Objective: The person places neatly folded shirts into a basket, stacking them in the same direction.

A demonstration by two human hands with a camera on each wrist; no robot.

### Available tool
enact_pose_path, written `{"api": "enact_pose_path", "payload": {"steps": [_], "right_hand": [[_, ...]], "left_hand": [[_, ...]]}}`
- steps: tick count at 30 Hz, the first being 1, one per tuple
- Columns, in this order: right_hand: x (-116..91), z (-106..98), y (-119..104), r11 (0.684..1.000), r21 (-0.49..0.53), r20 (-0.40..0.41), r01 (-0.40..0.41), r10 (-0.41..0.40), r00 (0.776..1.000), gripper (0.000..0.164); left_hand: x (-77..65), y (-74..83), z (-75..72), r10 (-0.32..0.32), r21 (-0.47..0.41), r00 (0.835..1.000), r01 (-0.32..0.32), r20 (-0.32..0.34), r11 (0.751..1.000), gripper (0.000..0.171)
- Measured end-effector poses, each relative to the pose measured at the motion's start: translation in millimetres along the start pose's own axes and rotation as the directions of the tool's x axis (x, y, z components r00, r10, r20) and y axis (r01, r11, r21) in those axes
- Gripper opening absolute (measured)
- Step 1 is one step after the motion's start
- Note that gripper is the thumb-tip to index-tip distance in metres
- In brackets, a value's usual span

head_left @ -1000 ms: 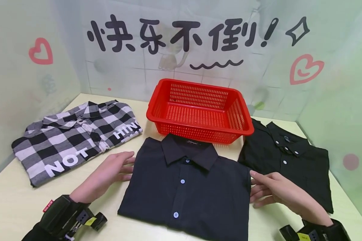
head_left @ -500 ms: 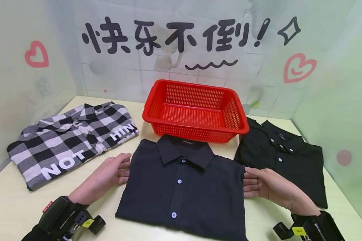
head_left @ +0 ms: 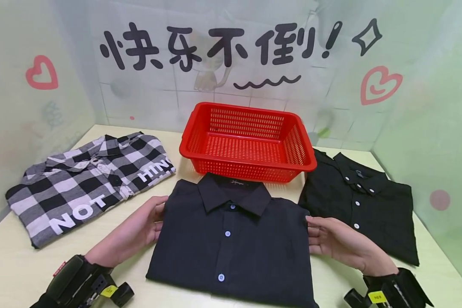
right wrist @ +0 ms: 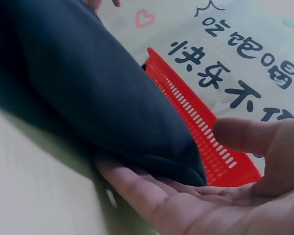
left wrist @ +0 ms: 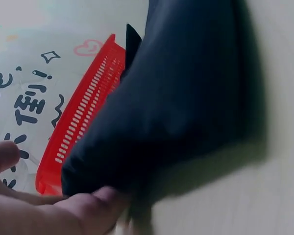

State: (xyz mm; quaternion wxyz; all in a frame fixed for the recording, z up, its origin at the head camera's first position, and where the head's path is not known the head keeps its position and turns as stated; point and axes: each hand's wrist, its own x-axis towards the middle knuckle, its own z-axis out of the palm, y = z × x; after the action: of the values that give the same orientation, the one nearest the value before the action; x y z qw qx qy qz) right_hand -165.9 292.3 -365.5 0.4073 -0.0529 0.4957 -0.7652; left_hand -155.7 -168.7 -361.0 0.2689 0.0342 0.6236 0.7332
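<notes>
A folded navy button-up shirt [head_left: 267, 244] lies at the front middle of the table, collar toward the back. At its left edge my left hand [head_left: 136, 233] has its fingertips partly hidden by the cloth. My right hand [head_left: 340, 244] is at the opposite edge. In the right wrist view its straight fingers [right wrist: 137, 191] reach under the shirt's edge, while the thumb stands apart above. The left wrist view has the left thumb [left wrist: 5, 155] also apart from the cloth and the fingers [left wrist: 95, 205] at the shirt's lower side.
Directly behind the navy shirt stands a red plastic basket [head_left: 250, 160] with nothing in it. A folded black-and-white checked shirt [head_left: 88, 184] lies on the left, and a folded black shirt [head_left: 385, 218] on the right. A printed curtain [head_left: 146, 100] backs the table [head_left: 7, 252].
Both hands have come closer to the navy shirt's sides, the right one moving inward to its edge. The whole scene has shifted slightly left in the head view.
</notes>
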Motion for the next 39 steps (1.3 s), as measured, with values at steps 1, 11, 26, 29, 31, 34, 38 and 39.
{"api": "enact_pose_path", "payload": {"steps": [1, 11, 26, 29, 31, 34, 38, 39], "right_hand": [[1, -1, 1, 1.000, 0.032, 0.011, -0.002, 0.001, 1.000, 0.035], [10, -5, 13, 0.946, 0.325, 0.095, -0.016, -0.015, 0.995, 0.041], [20, 0, 21, 0.905, 0.426, 0.031, -0.024, 0.012, 0.999, 0.034], [23, 0, 22, 0.904, 0.427, 0.047, -0.032, 0.013, 0.999, 0.035], [25, 0, 22, 0.904, 0.426, 0.053, -0.037, 0.016, 0.998, 0.035], [28, 2, 20, 0.899, 0.436, 0.065, -0.049, 0.023, 0.998, 0.036], [34, 4, 16, 0.889, 0.453, 0.076, -0.067, 0.036, 0.996, 0.036], [36, 5, 16, 0.889, 0.452, 0.078, -0.070, 0.039, 0.996, 0.036]], "left_hand": [[-0.5, -0.3, 0.0, 0.005, -0.020, 1.000, -0.004, 0.007, 1.000, 0.062], [-1.4, -2.1, 0.6, 0.013, -0.294, 0.985, 0.039, 0.173, 0.955, 0.058], [0.6, -9.1, 3.1, -0.007, -0.321, 0.996, 0.035, 0.088, 0.946, 0.054], [2.3, -11.6, 2.6, -0.026, -0.276, 0.998, 0.042, 0.063, 0.960, 0.057], [3.7, -13.1, 3.1, -0.042, -0.230, 0.998, 0.050, 0.041, 0.972, 0.052], [6.0, -14.6, 4.0, -0.063, -0.171, 0.998, 0.064, 0.013, 0.983, 0.040], [9.5, -16.2, 3.4, -0.072, -0.210, 0.997, 0.071, 0.003, 0.975, 0.041], [10.5, -16.5, 2.7, -0.070, -0.239, 0.997, 0.071, 0.012, 0.968, 0.045]]}}
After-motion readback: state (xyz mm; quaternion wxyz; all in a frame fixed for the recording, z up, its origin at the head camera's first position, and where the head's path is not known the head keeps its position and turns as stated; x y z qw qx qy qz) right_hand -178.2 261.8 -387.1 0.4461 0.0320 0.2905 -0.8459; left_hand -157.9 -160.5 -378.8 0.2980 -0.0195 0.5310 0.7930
